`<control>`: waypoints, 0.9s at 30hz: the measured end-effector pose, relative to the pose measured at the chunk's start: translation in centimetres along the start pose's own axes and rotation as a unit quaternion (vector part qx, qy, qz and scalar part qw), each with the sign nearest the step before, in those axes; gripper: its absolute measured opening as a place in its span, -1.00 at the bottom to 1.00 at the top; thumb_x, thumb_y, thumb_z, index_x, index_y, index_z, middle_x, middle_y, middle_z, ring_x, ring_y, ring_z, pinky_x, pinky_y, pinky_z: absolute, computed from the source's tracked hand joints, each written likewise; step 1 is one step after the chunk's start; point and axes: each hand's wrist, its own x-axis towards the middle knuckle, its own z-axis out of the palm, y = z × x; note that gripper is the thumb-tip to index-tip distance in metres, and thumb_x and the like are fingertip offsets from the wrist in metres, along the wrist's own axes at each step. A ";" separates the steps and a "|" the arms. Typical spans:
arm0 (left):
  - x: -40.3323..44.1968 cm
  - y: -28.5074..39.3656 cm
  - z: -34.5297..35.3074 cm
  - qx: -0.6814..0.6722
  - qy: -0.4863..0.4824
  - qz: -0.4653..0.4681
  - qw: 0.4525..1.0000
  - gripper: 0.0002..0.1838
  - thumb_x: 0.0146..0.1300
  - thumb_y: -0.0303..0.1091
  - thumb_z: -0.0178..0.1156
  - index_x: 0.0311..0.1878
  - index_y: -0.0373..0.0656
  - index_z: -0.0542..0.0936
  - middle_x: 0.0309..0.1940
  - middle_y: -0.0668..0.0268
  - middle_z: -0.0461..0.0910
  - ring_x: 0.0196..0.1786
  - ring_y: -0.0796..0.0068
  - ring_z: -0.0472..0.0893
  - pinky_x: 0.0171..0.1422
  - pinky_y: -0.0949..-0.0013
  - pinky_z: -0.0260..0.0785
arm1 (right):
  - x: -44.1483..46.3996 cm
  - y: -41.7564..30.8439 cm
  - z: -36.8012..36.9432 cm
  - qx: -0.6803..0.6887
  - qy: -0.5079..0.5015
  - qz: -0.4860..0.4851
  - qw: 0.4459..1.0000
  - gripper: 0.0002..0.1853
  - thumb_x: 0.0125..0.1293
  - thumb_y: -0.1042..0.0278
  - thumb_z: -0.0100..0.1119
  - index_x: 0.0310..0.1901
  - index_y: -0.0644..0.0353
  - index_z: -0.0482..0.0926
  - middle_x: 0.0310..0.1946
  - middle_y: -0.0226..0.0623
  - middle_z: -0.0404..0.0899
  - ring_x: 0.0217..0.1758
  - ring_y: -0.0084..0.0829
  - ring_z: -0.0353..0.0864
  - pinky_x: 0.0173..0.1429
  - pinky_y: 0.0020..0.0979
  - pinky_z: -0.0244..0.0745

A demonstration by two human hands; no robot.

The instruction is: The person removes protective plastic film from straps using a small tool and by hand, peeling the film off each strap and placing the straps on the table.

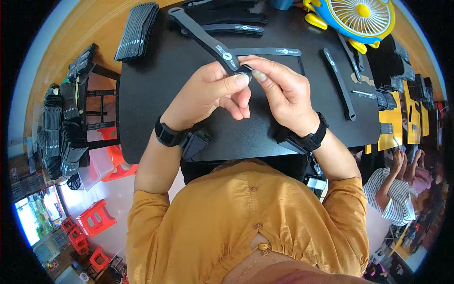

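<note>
A grey and black strap (203, 38) with white lettering slants from the upper left down into my hands. My left hand (213, 92) pinches its lower end between thumb and fingers. My right hand (286, 92) meets it there, thumb and forefinger closed on the strap's tip. Behind my hands lies another grey strap (265, 51), flat on the black table (161, 113). Farther back is a dark strap (227, 29) with a white label. To the right, a long strap (338, 84) rests at a slant.
A stack of straps (137, 31) sits at the table's back left corner. A blue and yellow fan (362, 12) stands at the back right. More straps (73, 137) are piled at left, near red stools (96, 217). A person in a striped top (390, 196) sits at right.
</note>
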 end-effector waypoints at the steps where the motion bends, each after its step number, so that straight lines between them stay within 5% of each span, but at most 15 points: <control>1: -0.1 0.1 0.2 0.001 0.006 0.006 1.000 -0.72 0.47 -0.22 0.09 0.00 -0.26 0.49 -0.41 0.28 0.61 -0.40 0.43 0.69 -0.35 0.53 0.58 | 0.0 0.0 0.1 -0.004 0.007 -0.002 1.000 -0.75 0.39 0.56 0.10 0.06 0.22 0.63 0.00 -0.13 0.70 0.05 -0.17 0.71 0.10 -0.33 0.62; 8: 0.3 -1.0 1.0 0.021 0.052 -0.037 0.998 -0.75 0.49 -0.21 -0.03 -0.06 -0.23 0.43 -0.47 0.20 0.57 -0.49 0.38 0.65 -0.45 0.48 0.54 | 0.3 0.0 -0.9 0.049 0.071 0.142 0.986 -0.79 0.43 0.44 0.17 0.03 0.20 0.67 -0.15 -0.20 0.73 -0.11 -0.42 0.72 -0.04 -0.46 0.58; 12: 0.5 -1.5 0.8 0.004 0.052 -0.024 0.998 -0.69 0.52 -0.15 -0.01 -0.15 -0.25 0.44 -0.46 0.20 0.58 -0.49 0.44 0.63 -0.44 0.48 0.53 | 0.7 -0.4 -0.6 -0.020 0.038 0.092 0.995 -0.78 0.33 0.40 0.28 -0.02 0.22 0.69 -0.19 -0.22 0.71 -0.12 -0.38 0.71 -0.03 -0.45 0.57; 14: 0.4 -1.6 1.3 0.072 0.051 -0.006 0.996 -0.68 0.55 -0.13 -0.09 -0.07 -0.25 0.42 -0.45 0.23 0.54 -0.49 0.42 0.62 -0.48 0.51 0.50 | 1.1 0.2 -0.5 -0.085 0.047 -0.010 0.995 -0.78 0.28 0.41 0.32 -0.05 0.21 0.70 -0.20 -0.22 0.69 -0.15 -0.36 0.70 -0.07 -0.45 0.57; 18: 0.3 -2.5 1.5 0.115 0.022 0.011 0.993 -0.67 0.58 -0.15 -0.12 -0.07 -0.27 0.42 -0.43 0.23 0.55 -0.42 0.44 0.63 -0.45 0.49 0.51 | 0.8 1.4 -1.4 -0.089 0.056 -0.017 0.994 -0.80 0.26 0.43 0.34 -0.09 0.22 0.71 -0.26 -0.21 0.68 -0.21 -0.35 0.68 -0.13 -0.44 0.55; 21: 0.1 -2.7 1.7 0.174 -0.067 -0.028 0.982 -0.71 0.57 -0.21 -0.09 -0.08 -0.27 0.44 -0.40 0.24 0.57 -0.35 0.46 0.64 -0.35 0.46 0.55 | 1.2 0.2 -2.5 0.017 0.188 0.202 0.961 -0.87 0.34 0.38 0.32 -0.17 0.23 0.71 -0.44 -0.52 0.61 -0.37 -0.68 0.50 -0.28 -0.60 0.38; 22: 0.2 -2.3 1.8 0.225 -0.091 -0.073 0.967 -0.71 0.56 -0.20 -0.04 -0.06 -0.27 0.46 -0.33 0.22 0.61 -0.33 0.46 0.65 -0.29 0.44 0.57 | 1.2 0.8 -3.2 0.097 0.209 0.194 0.954 -0.85 0.39 0.34 0.29 -0.15 0.23 0.71 -0.45 -0.61 0.56 -0.38 -0.78 0.43 -0.30 -0.66 0.31; 24: 0.4 -2.9 1.3 0.227 -0.057 -0.081 0.969 -0.71 0.54 -0.21 0.01 0.01 -0.28 0.48 -0.22 0.19 0.64 -0.22 0.45 0.67 -0.15 0.39 0.59 | 0.8 0.8 -3.8 0.161 0.138 0.243 0.946 -0.84 0.41 0.33 0.26 -0.14 0.24 0.69 -0.42 -0.55 0.59 -0.36 -0.76 0.47 -0.29 -0.64 0.35; 27: 1.2 -3.4 0.6 0.096 0.026 -0.001 0.995 -0.67 0.49 -0.33 0.08 0.20 -0.30 0.43 -0.08 0.19 0.62 -0.04 0.40 0.65 0.09 0.33 0.54 | 0.8 -0.1 -2.6 0.179 -0.006 0.191 0.965 -0.83 0.43 0.33 0.23 -0.14 0.27 0.66 -0.42 -0.47 0.60 -0.34 -0.70 0.53 -0.27 -0.59 0.43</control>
